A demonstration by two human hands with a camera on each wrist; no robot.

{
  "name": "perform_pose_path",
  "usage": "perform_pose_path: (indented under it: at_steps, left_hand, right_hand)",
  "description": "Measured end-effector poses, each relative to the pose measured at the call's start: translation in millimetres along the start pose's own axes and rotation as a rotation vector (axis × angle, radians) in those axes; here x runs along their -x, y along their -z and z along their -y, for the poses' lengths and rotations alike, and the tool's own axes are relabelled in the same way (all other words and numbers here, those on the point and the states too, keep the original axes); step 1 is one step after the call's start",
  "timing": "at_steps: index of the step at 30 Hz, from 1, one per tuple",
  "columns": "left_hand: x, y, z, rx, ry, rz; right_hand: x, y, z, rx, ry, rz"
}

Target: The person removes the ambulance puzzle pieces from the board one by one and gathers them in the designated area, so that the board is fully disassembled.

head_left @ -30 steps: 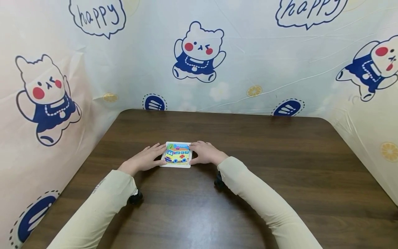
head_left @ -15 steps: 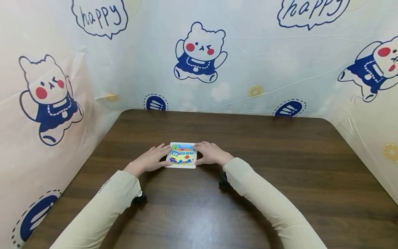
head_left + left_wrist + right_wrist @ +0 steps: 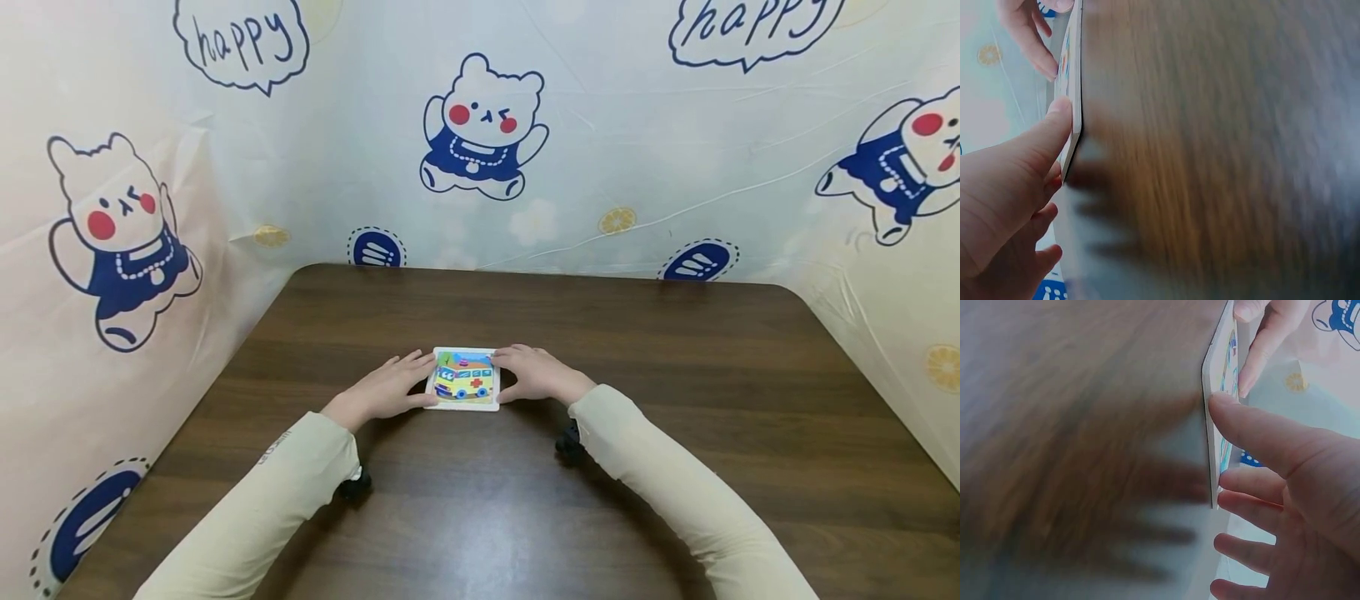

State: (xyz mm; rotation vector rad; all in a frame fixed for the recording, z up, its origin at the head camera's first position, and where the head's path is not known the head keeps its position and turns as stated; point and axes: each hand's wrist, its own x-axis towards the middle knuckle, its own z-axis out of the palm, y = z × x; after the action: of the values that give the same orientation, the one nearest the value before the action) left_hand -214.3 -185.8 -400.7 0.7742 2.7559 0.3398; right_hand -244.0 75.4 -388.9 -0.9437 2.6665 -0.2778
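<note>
A small white-framed picture board (image 3: 467, 380), printed with a yellow ambulance, lies flat at the middle of the table. My left hand (image 3: 386, 388) holds its left side, thumb at the near corner and fingertips toward the far one. From the other side my right hand (image 3: 542, 375) holds the right edge in the same way. The left wrist view shows the left thumb (image 3: 1054, 128) against the board's front edge, with the other fingers spread behind it. In the right wrist view, the right thumb (image 3: 1254, 428) presses that edge too, and the lower fingers extend loosely.
A dark brown wooden table (image 3: 660, 350) spreads around the board. Pale curtains (image 3: 337, 150) printed with cartoon bears hang behind it and at both sides. Black devices, such as the right wrist's camera (image 3: 570, 443), sit under both sleeve cuffs.
Both hands have slid the picture board to the right along the table, and slightly toward me. Their hold on its two sides looks the same.
</note>
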Motion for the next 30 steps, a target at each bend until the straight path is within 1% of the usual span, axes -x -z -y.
perform_pose_path:
  at_steps: [7,10,18,25,30]
  left_hand:
    - [-6.9,-0.7,-14.5,-0.015,-0.036,0.01]
    - [-8.2,-1.4,-20.2,-0.02,-0.045,0.021]
    - [-10.3,-6.6,-34.1,-0.043,-0.063,0.045]
    - [-12.9,-9.6,-41.5,-0.036,-0.085,0.034]
    - [-13.5,-12.0,-43.4,-0.059,-0.102,0.03]
  right_hand:
    - [16.9,3.6,-10.1,-0.007,0.007,-0.007]
    - [23.7,3.0,-14.1,-0.009,0.014,-0.02]
    - [38.9,-1.0,-21.4,-0.007,0.014,-0.019]
    - [47.2,-1.0,-25.0,0.01,0.008,-0.027]
    - [50.9,0.6,-24.5,0.017,0.017,-0.024]
